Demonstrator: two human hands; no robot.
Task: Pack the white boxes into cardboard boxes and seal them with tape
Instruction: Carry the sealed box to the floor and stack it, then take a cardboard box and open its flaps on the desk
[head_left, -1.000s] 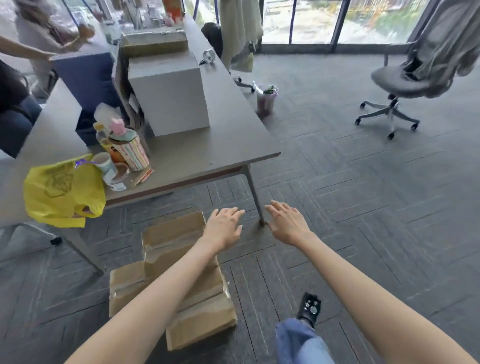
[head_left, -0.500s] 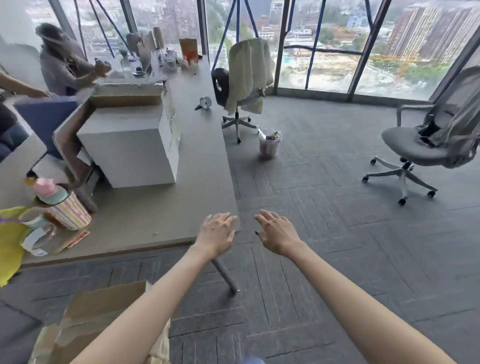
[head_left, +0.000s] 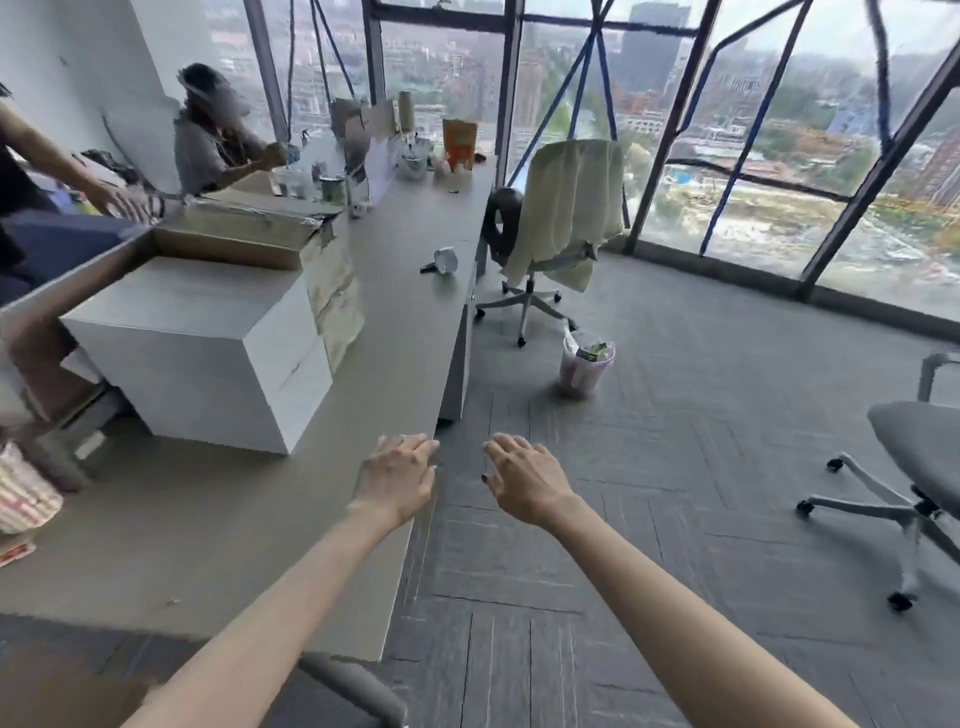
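Left hand (head_left: 397, 480), right hand (head_left: 524, 480), both empty, fingers loose; one white box (head_left: 208, 353), perhaps two stacked, on desk (head_left: 208, 545)

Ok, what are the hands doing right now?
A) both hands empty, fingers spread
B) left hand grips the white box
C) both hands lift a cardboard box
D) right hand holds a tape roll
A: the left hand and the right hand are held out with relaxed fingers and hold nothing, while the white box sits on the desk with neither hand on it.
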